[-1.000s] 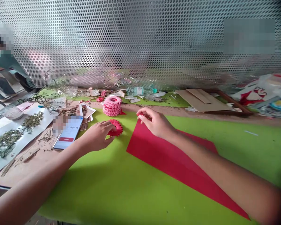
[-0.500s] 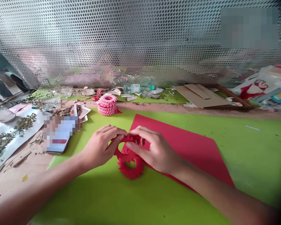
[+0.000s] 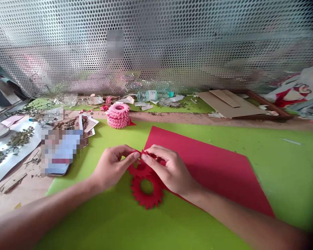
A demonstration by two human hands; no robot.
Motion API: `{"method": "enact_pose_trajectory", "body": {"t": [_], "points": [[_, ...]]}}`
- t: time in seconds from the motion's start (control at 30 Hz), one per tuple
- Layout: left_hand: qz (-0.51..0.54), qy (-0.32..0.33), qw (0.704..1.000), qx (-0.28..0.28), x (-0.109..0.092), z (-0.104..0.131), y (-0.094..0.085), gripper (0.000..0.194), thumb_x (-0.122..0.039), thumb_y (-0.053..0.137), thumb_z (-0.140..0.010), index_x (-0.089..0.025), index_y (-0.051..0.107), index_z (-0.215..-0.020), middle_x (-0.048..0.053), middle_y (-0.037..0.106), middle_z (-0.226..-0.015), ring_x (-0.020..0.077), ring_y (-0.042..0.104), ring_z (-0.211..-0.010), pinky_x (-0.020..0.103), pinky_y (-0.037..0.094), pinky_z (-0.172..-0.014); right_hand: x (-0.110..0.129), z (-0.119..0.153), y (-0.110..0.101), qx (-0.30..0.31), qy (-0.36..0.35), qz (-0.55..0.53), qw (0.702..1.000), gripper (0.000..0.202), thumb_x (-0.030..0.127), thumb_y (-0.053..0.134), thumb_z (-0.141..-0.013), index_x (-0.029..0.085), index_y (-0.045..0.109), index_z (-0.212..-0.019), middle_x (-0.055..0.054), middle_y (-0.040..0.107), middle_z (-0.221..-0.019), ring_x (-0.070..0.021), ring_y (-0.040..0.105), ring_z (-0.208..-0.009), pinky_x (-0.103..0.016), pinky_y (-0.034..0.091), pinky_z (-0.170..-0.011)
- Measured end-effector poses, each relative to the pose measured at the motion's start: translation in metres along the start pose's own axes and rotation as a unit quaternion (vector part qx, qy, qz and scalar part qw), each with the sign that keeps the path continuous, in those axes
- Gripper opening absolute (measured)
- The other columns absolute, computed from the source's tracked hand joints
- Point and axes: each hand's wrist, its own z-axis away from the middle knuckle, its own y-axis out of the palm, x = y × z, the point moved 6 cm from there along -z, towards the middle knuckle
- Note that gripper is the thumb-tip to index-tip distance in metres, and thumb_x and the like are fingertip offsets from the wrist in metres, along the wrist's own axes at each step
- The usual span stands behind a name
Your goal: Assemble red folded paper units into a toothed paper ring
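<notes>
My left hand [image 3: 113,165] and my right hand [image 3: 172,168] come close together over the green mat, thumbs and forefingers pinching the upper edge of a red toothed paper ring [image 3: 141,170]. The fingers hide much of that ring, and a small red point sticks up between them. Just below, a second red toothed ring [image 3: 137,193] shows its open centre; whether the two are joined I cannot tell. Under my right hand and forearm lies a large red sheet [image 3: 198,159]. Beyond my left hand stands a stack of pink toothed rings [image 3: 118,118], with a red pointed scrap [image 3: 131,122] beside it.
A phone [image 3: 64,152] lies at left, near cut cards [image 3: 90,125] and dried plant bits on white paper [image 3: 21,146]. Along the perforated metal panel [image 3: 151,45] are a plastic bottle [image 3: 152,94], cardboard [image 3: 229,104] and a plastic bag [image 3: 294,90].
My thumbs and forefingers have drawn closer together at the ring's top edge. The lower red ring shows more fully. The view has shifted slightly.
</notes>
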Motion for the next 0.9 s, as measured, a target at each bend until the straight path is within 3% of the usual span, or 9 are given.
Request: {"method": "enact_pose_trajectory", "body": {"t": [0.27,0.9], "points": [[0.112,-0.054,0.992,0.000,0.018,-0.001,0.010,0.041,-0.055,0.068,-0.081,-0.015,0.075,-0.082,0.008,0.076,-0.078,0.0173,0.064,-0.068,0.024,0.047,-0.059,-0.005,0.001,0.002,-0.013,0.023,-0.042,0.999,0.028,0.035,0.059,-0.093,0.020,0.060,-0.069,0.000,0.052,-0.066,-0.0146,0.048,-0.060,-0.026,0.038,-0.053],[0.134,-0.086,0.987,-0.003,0.016,-0.002,0.008,0.041,-0.055,0.074,-0.074,-0.015,0.078,-0.078,0.008,0.077,-0.075,0.0177,0.064,-0.065,0.025,0.049,-0.060,-0.004,0.002,0.002,-0.015,0.019,-0.033,0.999,0.033,0.038,0.058,-0.093,0.020,0.055,-0.065,0.001,0.049,-0.062,-0.0140,0.046,-0.057,-0.026,0.037,-0.052]]}}
